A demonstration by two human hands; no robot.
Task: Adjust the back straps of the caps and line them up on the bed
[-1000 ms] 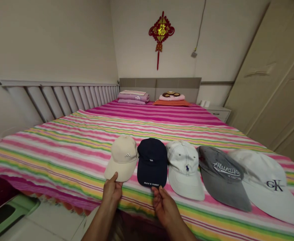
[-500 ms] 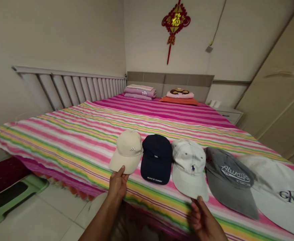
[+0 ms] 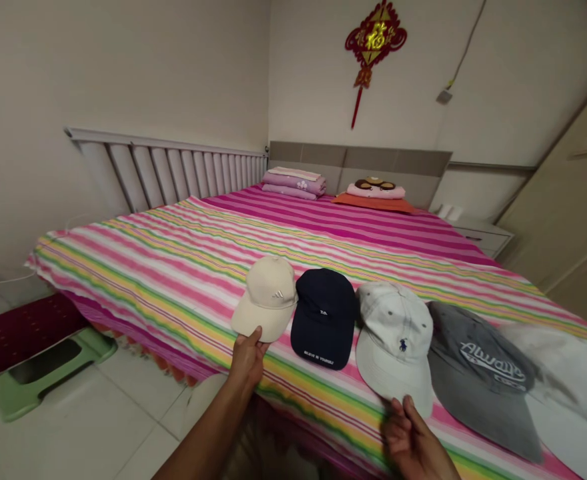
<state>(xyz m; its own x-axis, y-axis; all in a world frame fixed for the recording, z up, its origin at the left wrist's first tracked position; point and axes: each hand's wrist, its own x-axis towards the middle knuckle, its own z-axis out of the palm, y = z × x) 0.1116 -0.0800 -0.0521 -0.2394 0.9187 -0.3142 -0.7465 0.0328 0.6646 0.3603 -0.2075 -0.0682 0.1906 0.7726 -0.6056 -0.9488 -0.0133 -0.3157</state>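
Note:
Five-panel-style details aside, a row of baseball caps lies along the near edge of the bed. My left hand (image 3: 247, 357) pinches the brim of the beige cap (image 3: 272, 287) at the row's left end, thumb on top. Beside it is the navy cap (image 3: 323, 327), with white lettering on its brim. My right hand (image 3: 417, 437) has its thumb and fingers closed at the front brim edge of the white cap (image 3: 398, 320) with a small dark emblem. To its right are a grey cap (image 3: 483, 380) with white lettering and a larger white cap (image 3: 573, 387), cut off by the frame.
Striped cloth (image 3: 163, 267) covers the bed. Folded purple bedding (image 3: 293, 183) and a pink bundle (image 3: 376, 191) sit by the headboard (image 3: 393, 160). A radiator (image 3: 173, 170) runs along the left wall. A green stool (image 3: 48, 370) stands on the tiled floor at lower left.
The view has turned slightly left, so the caps and bed appear farther right. Both hands stay at the same two caps' brims.

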